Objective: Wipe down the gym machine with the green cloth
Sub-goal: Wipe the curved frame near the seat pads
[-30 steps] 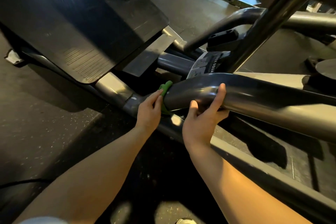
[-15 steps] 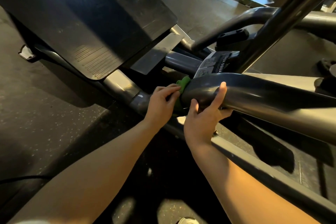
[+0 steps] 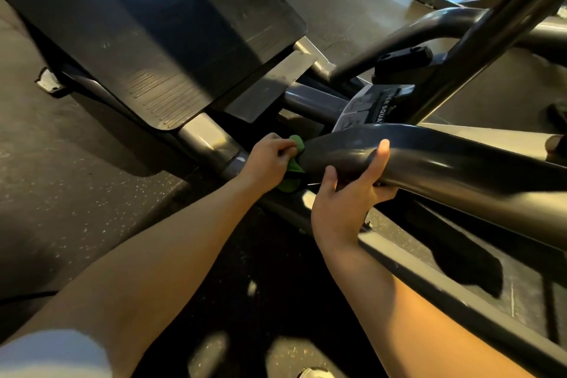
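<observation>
Scene: a person's two bare hands work low on a gym machine that stands on the rubber floor (image 3: 76, 181).
Green cloth (image 3: 293, 167): bunched against the lower end of the curved tube (image 3: 435, 159), just below the near corner of the footplate (image 3: 159, 40); part of it hangs beneath the hand.
Left grip (image 3: 270, 159): fingers curled, pinching the cloth and pressing it onto the tube's end. Bunching probably gives a firm pad that can be pushed into the tight joint.
Right grip (image 3: 346, 198): holds the curved tube just beside the cloth, one digit laid up the near face and the others passing beneath. This looks like a brace, steadying the body and the tube against the wiping push.
Label (image 3: 365, 110): a printed sticker behind the tube, partly hidden; it reads "SQUA".
Step in hand: wiping the tube's lower end, where it meets the base frame.
Progress: judged partial; the long run of the tube, the footplate and the base rail (image 3: 460, 301) offer wide surfaces the cloth is not touching.
Next move calls for: opening out the cloth for broad strokes along the tube, and shifting the bracing hand clear of its path.
Risk: the dark gap beneath the joint could snag the cloth's hanging fold.
</observation>
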